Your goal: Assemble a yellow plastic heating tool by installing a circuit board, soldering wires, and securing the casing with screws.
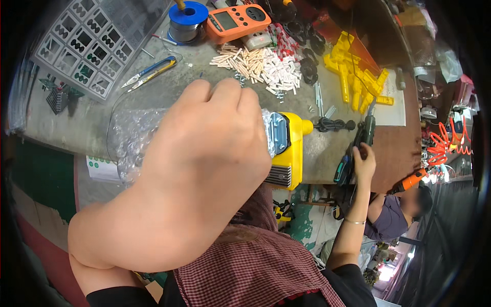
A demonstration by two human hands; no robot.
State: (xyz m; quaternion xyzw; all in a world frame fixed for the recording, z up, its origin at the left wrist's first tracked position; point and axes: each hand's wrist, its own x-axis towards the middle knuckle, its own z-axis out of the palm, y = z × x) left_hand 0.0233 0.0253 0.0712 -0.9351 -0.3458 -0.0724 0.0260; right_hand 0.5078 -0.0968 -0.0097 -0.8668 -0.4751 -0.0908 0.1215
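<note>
My left hand is raised close to the camera, its back toward me and its fingers curled in. Whatever those fingers may hold is hidden. Behind it, near the table's front edge, lies a yellow plastic housing with a grey-blue part on it. Clear bubble wrap shows to the left of the wrist. Over on the right, my right hand closes its fingers on a slim dark green handheld tool with a narrow tip. A black-and-teal tool lies right beside that hand.
White and tan small sleeves lie piled at the back, near an orange meter and a solder spool. Nippers are at left. Yellow plastic parts and a black cable lie right. Another person sits beyond.
</note>
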